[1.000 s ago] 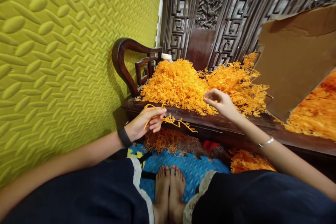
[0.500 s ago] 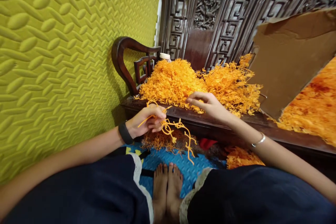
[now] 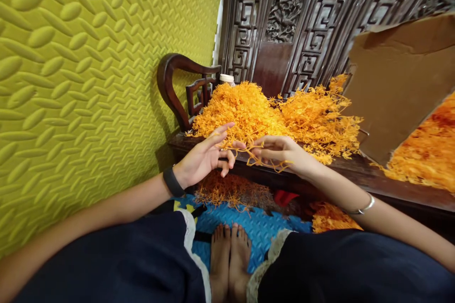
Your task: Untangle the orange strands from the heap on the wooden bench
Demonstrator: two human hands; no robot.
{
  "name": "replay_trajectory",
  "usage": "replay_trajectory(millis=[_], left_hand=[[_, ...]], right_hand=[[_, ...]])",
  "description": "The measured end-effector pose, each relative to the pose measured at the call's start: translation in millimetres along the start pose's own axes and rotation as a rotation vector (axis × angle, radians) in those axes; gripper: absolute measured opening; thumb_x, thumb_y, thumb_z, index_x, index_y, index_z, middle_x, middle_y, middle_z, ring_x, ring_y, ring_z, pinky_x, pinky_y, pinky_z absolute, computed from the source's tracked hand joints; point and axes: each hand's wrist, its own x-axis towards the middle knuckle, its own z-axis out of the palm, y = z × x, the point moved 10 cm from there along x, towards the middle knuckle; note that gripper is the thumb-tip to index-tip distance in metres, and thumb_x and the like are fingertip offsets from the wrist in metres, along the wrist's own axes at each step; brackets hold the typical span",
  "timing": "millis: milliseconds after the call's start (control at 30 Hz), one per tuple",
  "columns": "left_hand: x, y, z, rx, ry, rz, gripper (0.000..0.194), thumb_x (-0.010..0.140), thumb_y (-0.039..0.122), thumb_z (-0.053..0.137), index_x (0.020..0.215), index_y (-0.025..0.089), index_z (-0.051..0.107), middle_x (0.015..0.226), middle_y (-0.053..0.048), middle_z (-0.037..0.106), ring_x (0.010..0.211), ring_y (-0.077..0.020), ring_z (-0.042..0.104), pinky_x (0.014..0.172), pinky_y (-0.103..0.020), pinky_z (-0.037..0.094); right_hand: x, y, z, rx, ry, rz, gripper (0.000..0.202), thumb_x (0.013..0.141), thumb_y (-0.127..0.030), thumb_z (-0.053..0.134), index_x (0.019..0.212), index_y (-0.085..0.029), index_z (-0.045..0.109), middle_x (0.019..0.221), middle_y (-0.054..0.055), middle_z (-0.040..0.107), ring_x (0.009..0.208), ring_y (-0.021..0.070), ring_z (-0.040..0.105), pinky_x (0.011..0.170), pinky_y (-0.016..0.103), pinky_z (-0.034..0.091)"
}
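Observation:
My right hand [image 3: 289,155] pinches a thin, branching orange plastic sprig [image 3: 253,155] at the bench's front edge. Its tangled ends reach left to the fingertips of my left hand [image 3: 204,160] and hang below my right fingers. The left hand is open, palm turned up and fingers spread; whether a fingertip touches the sprig I cannot tell. Just behind both hands, a heap of orange plastic sprigs [image 3: 241,109] lies on the dark wooden bench [image 3: 355,170]. A second bushy clump [image 3: 316,116] adjoins it on the right.
A cardboard sheet [image 3: 398,80] leans at the right, beside more orange pieces [image 3: 426,151]. A curved armrest [image 3: 165,75] and a white-lidded container [image 3: 226,78] stand at the bench's left end. Loose orange strands [image 3: 227,191] lie below, near the blue mat [image 3: 263,241].
The left hand has opened and let go of the orange sprig, which is now in my right hand. Both hands have come closer together. The view has shifted slightly.

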Motion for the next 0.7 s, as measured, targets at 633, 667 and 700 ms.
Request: replay_trajectory(millis=[633,667,700], left_hand=[[-3,-13,-42.6,0.217,0.109,-0.033,0.052,0.083,0.021,0.053,0.133,0.026,0.039,0.121,-0.013,0.058,0.045,-0.0074,0.059,0.04,-0.021,0.047],[-3,-14,-45.3,0.227,0.121,-0.037,0.054,0.083,0.02,0.054,0.134,0.026,0.037,0.12,-0.013,0.059,0.045,-0.0076,0.059,0.04,-0.021,0.047],[-4,-14,-48.7,0.234,0.141,-0.038,0.057,0.082,0.02,0.055,0.135,0.026,0.035,0.118,-0.013,0.06,0.045,-0.0079,0.059,0.041,-0.021,0.048]], right_hand=[[-8,26,-60,0.087,0.247,-0.027,0.027,0.06,-0.038,0.076,0.076,-0.019,0.067,0.072,0.004,0.067,0.067,0.0167,0.062,0.064,0.03,0.05],[-8,28,-63,0.094,0.259,-0.024,0.027,0.06,-0.037,0.076,0.077,-0.019,0.067,0.072,0.004,0.067,0.067,0.0171,0.063,0.064,0.03,0.05],[-8,30,-67,0.107,0.281,-0.021,0.027,0.06,-0.037,0.076,0.078,-0.019,0.067,0.072,0.004,0.067,0.067,0.0173,0.063,0.063,0.03,0.05]])
